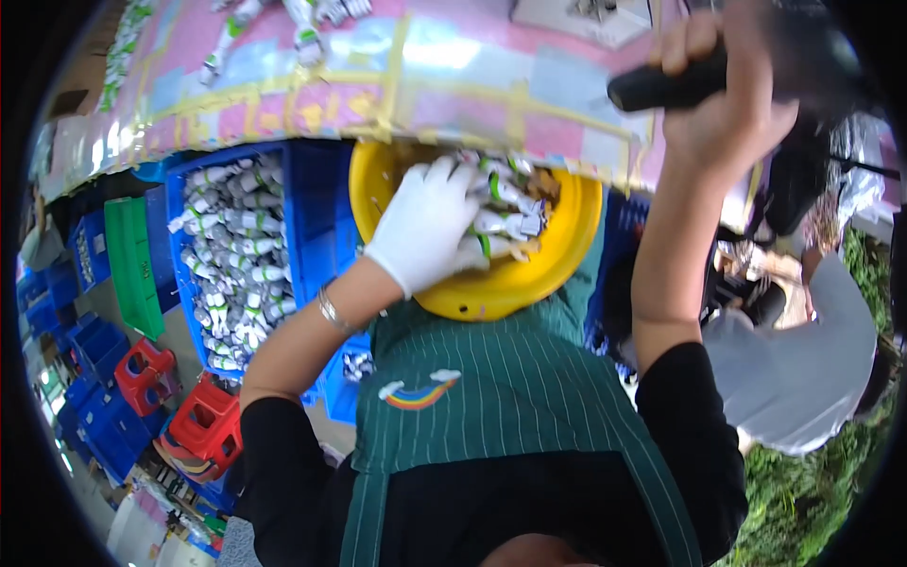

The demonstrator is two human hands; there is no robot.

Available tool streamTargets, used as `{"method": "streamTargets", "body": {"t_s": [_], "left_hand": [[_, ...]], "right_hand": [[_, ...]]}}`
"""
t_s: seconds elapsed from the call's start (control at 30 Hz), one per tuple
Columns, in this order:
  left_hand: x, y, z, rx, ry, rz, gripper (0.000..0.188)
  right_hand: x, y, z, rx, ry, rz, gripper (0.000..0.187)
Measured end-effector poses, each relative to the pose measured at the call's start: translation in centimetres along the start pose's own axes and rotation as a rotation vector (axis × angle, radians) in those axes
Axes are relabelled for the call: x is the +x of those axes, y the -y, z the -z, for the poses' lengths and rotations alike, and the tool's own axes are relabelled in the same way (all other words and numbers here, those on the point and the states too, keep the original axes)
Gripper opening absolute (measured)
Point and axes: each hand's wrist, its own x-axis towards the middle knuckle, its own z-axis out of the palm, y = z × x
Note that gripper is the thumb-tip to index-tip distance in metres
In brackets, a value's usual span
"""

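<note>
My left hand (pixel 425 222), in a white glove, reaches into a yellow basin (pixel 453 300) on my lap. Its fingers are curled over white toy legs (pixel 505 225) with green bands, which stick out to the right from under it; the fingertips are hidden. Raised at the upper right, my bare right hand (pixel 723 113) is closed round the black handle (pixel 675 85) of a tool. Motion blurs the tool's dark body near the rim of the view, so its kind cannot be made out.
A table (pixel 453 94) covered in taped pink and blue sheets borders the basin; toy parts (pixel 307 42) lie on it. At left stand a blue crate (pixel 290 222) full of toy parts, a green bin (pixel 132 269) and red stools (pixel 203 425). Another person (pixel 803 354) in grey is at right.
</note>
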Motion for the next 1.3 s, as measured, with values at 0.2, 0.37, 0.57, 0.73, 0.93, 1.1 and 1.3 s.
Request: {"method": "streamTargets", "body": {"t_s": [0.2, 0.37, 0.57, 0.73, 0.93, 1.1, 1.3], "left_hand": [[-1.0, 1.8, 4.0, -0.361, -0.063, -0.113, 0.048], [2.5, 12.6, 11.4, 0.525, -0.42, 0.094, 0.027], [6.0, 22.3, 13.0, 0.793, -0.492, 0.001, 0.03], [8.2, 20.4, 12.9, 0.709, -0.435, -0.112, 0.028], [9.0, 9.8, 13.1, 0.483, -0.206, -0.111, 0.038], [10.3, 6.6, 5.7, 0.202, -0.271, -0.313, 0.041], [10.9, 6.7, 3.9, 0.059, -0.326, -0.031, 0.038]], "right_hand": [[-0.8, 0.3, 0.8, -0.16, -0.114, -0.156, 0.026], [2.6, 0.2, 0.2, -0.135, -0.134, -0.041, 0.019], [6.9, -3.0, -2.6, -0.27, -0.215, 0.109, 0.011], [6.5, -4.9, -1.1, -0.411, -0.219, 0.054, 0.015], [6.9, -3.8, -1.0, -0.402, -0.229, -0.013, 0.016], [4.6, -2.7, -0.9, -0.224, -0.23, -0.112, 0.016], [1.3, -1.7, -1.6, -0.109, -0.266, -0.201, 0.021]]}}
